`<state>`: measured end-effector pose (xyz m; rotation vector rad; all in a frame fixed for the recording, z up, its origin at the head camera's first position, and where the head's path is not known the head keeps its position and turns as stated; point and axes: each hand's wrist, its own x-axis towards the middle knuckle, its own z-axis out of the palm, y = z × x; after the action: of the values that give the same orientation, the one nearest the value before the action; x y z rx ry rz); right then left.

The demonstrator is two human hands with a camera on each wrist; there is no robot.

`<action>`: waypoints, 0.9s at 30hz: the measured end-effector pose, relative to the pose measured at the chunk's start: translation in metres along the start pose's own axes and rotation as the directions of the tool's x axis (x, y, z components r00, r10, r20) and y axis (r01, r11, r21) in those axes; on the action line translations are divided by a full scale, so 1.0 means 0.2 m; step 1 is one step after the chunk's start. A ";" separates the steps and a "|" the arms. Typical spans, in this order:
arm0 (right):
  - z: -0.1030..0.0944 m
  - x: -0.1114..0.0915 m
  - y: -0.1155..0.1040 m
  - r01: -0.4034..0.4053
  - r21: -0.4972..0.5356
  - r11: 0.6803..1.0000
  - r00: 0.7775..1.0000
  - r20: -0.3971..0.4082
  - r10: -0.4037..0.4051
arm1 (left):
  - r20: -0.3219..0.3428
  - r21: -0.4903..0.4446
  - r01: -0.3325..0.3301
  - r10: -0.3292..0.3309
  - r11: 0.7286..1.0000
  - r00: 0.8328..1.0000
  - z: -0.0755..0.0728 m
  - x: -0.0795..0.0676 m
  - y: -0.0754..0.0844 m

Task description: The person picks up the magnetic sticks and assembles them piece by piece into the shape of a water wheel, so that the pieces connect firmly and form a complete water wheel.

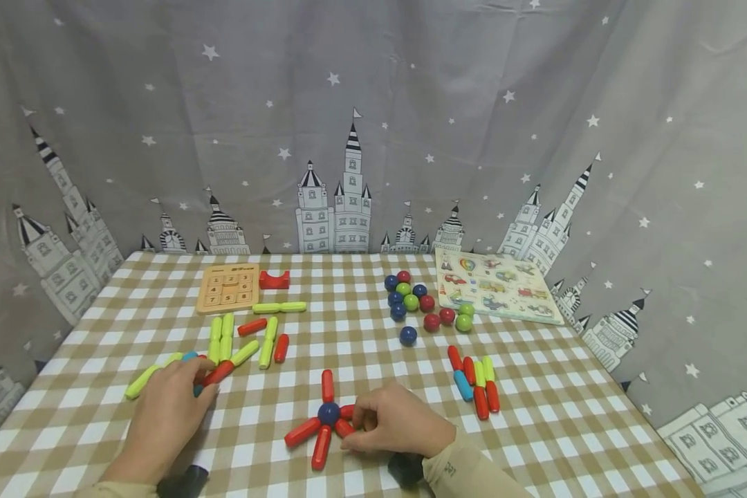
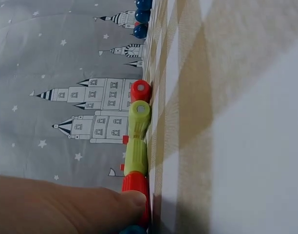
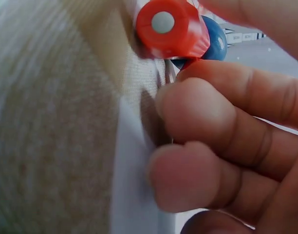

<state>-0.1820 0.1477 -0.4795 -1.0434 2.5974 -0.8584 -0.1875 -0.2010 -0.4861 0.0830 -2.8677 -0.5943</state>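
Magnetic building rods and balls lie on a checked tablecloth. In front of me, a blue ball has several red rods attached around it like a star. My right hand pinches one of these, a red rod at the star's right side, thumb and forefinger about it; its other fingers curl close to the cloth. To the left, my left hand reaches into a group of rods. Its thumb lies against a red rod joined end to end with a yellow-green rod. Its other fingertips are partly hidden.
A wooden number puzzle, a red arched block and a picture board stand toward the back. Blue, red and green balls cluster at centre right. Several coloured rods lie right of my right hand.
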 end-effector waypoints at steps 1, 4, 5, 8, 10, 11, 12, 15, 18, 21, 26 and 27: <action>0.00 0.00 0.00 -0.006 0.007 1.000 1.000 0.006 0.006 | 0.016 0.003 0.009 -0.009 1.000 1.000 0.00 0.00 0.00; -0.01 0.00 0.00 -0.023 0.023 0.999 0.999 0.023 0.022 | 0.052 0.021 0.023 -0.024 1.000 0.998 0.01 0.01 0.00; -0.01 0.00 0.00 -0.028 0.028 0.999 0.999 0.027 0.027 | 0.064 0.026 0.023 -0.025 0.999 0.998 0.01 0.02 0.00; -0.01 0.00 0.01 -0.042 0.049 0.998 0.999 0.032 0.040 | 0.058 0.046 -0.035 0.033 0.998 0.998 0.02 0.02 0.00; 0.00 0.00 0.01 -0.037 0.049 0.998 0.999 0.029 0.036 | 0.057 0.056 -0.080 0.077 0.995 0.995 0.02 0.02 -0.01; 0.00 0.00 0.02 -0.033 0.049 0.998 0.999 0.027 0.032 | 0.050 0.064 -0.109 0.106 0.992 0.993 0.03 0.02 -0.01; 0.00 0.00 0.02 -0.028 0.044 0.999 0.999 0.024 0.027 | 0.045 0.074 -0.136 0.133 0.988 0.990 0.03 0.02 -0.02; 0.01 0.00 0.02 -0.013 0.030 0.999 1.000 0.019 0.012 | 0.035 0.091 -0.175 0.172 0.980 0.984 0.04 0.01 -0.03; 0.01 0.01 0.02 -0.010 0.029 1.000 1.000 0.019 0.010 | 0.005 0.108 -0.201 0.202 0.974 0.979 0.04 0.01 -0.04; 0.01 0.01 0.03 -0.006 0.034 0.999 1.000 0.021 0.005 | -0.016 0.120 -0.216 0.220 0.969 0.975 0.03 0.02 -0.04; 0.01 0.02 0.03 -0.010 0.065 0.998 0.999 0.031 0.008 | -0.013 0.126 -0.217 0.221 0.968 0.975 0.03 0.03 -0.05; 0.01 0.02 0.03 -0.012 0.070 0.997 0.999 0.035 0.009 | -0.011 0.126 -0.214 0.217 0.969 0.976 0.03 0.03 -0.05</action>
<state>-0.1871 0.1482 -0.4858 -1.0158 2.5230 -0.9142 -0.1955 -0.2077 -0.4942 -0.1982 -2.8354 -0.3695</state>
